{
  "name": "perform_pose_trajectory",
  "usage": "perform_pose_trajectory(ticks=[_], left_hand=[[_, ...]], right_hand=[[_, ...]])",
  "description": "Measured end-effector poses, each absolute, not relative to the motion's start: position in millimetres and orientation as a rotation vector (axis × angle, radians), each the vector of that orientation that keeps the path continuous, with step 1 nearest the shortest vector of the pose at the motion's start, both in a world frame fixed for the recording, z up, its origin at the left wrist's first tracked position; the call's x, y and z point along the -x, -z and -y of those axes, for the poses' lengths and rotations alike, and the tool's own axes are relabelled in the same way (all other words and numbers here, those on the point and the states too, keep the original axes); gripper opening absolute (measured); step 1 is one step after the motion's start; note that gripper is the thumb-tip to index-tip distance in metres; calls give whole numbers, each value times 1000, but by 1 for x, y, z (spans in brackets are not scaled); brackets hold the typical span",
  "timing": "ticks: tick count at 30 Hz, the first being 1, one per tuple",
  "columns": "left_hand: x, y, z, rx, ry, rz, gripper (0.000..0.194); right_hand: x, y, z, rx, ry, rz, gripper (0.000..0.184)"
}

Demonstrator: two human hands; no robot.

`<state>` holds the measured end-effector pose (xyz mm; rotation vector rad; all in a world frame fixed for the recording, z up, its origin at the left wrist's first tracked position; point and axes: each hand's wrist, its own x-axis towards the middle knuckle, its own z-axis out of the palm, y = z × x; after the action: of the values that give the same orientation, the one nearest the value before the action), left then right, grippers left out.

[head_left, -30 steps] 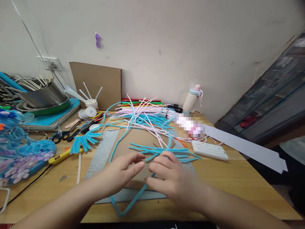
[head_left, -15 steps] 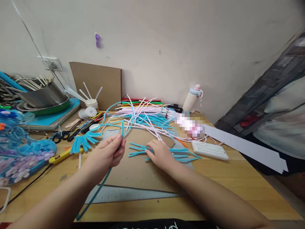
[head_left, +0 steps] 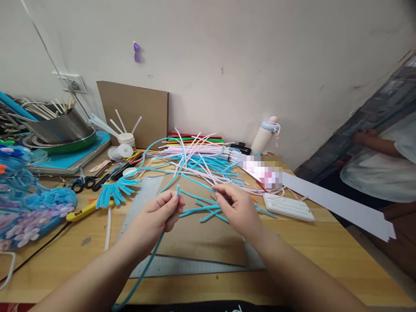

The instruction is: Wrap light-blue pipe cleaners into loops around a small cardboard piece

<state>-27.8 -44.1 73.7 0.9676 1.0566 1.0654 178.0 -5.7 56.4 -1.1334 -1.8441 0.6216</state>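
My left hand (head_left: pixel 167 210) is closed around a long blue pipe cleaner (head_left: pixel 143 269); one short end sticks up above the thumb and a length hangs down toward the table's front edge. Over the brown cardboard sheet (head_left: pixel 201 242), my right hand (head_left: pixel 238 208) pinches another blue pipe cleaner (head_left: pixel 196 182) between thumb and fingertips, its free end pointing left. Under and beside that hand, several short blue pipe cleaners (head_left: pixel 208 208) lie crossed on the cardboard. To the left sits a fan-shaped piece of looped blue pipe cleaner (head_left: pixel 116 190).
Behind the cardboard lies a pile of pink and blue pipe cleaners (head_left: pixel 201 162). Scissors (head_left: pixel 82 181) and a yellow hot-glue tool (head_left: pixel 86 211) lie left. A white power bank (head_left: pixel 288 206) and a tilted bottle (head_left: pixel 264 134) are on the right. Another person (head_left: pixel 383 156) stands at far right.
My right hand has lifted a blue pipe cleaner from the short ones on the cardboard. My left hand has shifted right and slightly down. The other person's arm has come into view.
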Motion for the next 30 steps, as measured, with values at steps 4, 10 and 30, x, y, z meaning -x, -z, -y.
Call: perform_pose_trajectory(ticks=[4,10,30], left_hand=[[24,-85,46,-1038,-1028,-995,27],[17,-97,48,-1051,-1080,-992,33],[-9,-89,63,-1281,-1004,-1096,20]], right_hand=[[-180,-73,31,1071,-839,1800,18],[-186,-74,40,1089,-965,1855,17],[-174,-83,42,941,-1434,1696,11]])
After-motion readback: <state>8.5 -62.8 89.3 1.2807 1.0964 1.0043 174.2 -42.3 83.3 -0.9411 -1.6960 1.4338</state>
